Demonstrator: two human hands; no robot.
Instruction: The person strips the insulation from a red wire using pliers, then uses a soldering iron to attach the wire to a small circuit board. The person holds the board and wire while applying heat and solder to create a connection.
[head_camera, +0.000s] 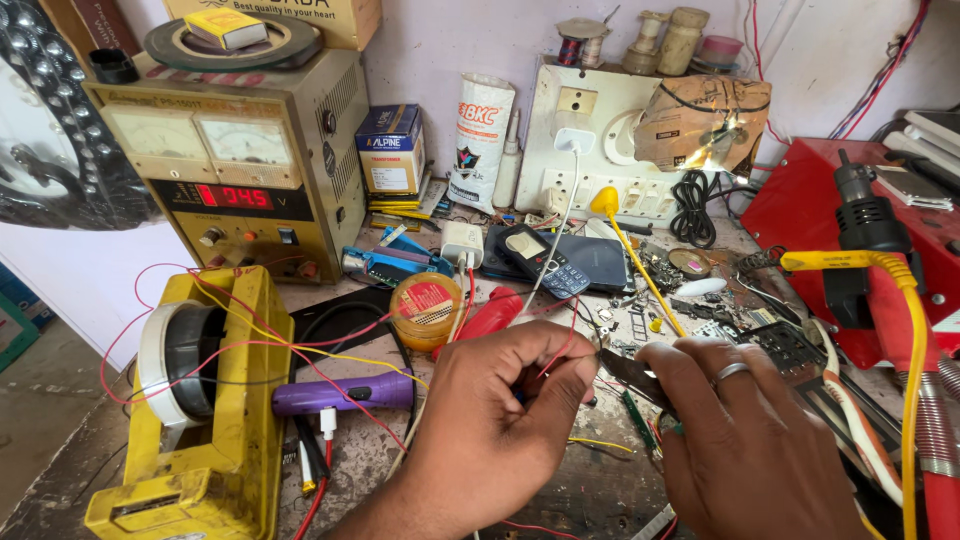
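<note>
Two bare hands fill the lower middle of the frame, nearest the camera. At lower centre the left hand is curled into a tight pinch, its grip closed on a thin red wire that rises from between the fingertips. Just right of it, the right hand, with a ring on one finger, has its grip closed around a dark metal tool whose tip points left toward the pinched wire; whether tip and wire touch cannot be told. Both hands hover over the cluttered bench. At lower left stands a yellow tape dispenser draped with red and yellow wires, and a purple cylinder lies beside it. In the upper left sits a beige power supply with two dials and a red digital readout. Behind the hands lie a round orange tin and a keypad phone. A white socket board stands at upper centre, a red case at right.
</note>
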